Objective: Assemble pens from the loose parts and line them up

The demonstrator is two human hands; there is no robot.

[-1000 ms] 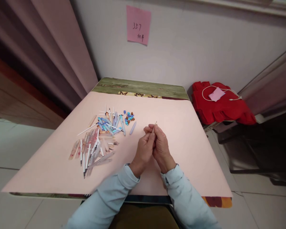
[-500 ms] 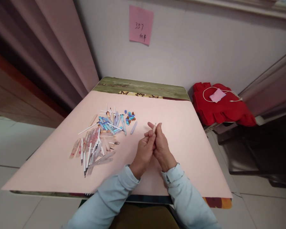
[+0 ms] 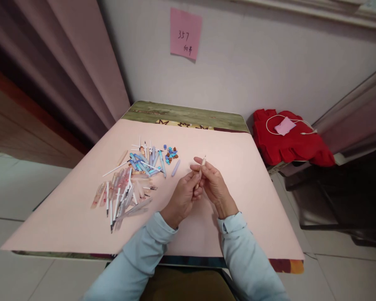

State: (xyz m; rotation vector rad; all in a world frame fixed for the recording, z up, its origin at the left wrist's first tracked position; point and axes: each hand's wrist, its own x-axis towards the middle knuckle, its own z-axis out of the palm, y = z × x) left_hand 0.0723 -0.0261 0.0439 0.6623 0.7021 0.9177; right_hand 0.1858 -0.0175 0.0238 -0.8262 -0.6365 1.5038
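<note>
Between my two hands is a cream-coloured pen [image 3: 203, 161], its thin tip pointing up and away from me. My left hand [image 3: 184, 193] is closed around the lower part of the pen. Near the tip end, my right hand [image 3: 215, 184] grips it between thumb and fingers. Much of the pen's barrel is hidden by the fingers. Closest to the hands on the table lies a lavender pen barrel [image 3: 176, 168]. Beyond it sits a small heap of blue and brown pieces [image 3: 171, 154].
Blue and purple pen barrels [image 3: 147, 163] lie piled left of the hands, with white refills among them. Nearer me are clear and pinkish barrels [image 3: 122, 179] and more white refills [image 3: 111, 214]. A pale pink sheet [image 3: 253, 234] covers the table. Red cloth [image 3: 269, 146] is at the right.
My hands have drawn slightly apart at the wrists, and more of the pen's tip end shows above the fingers. The piles on the table look the same.
</note>
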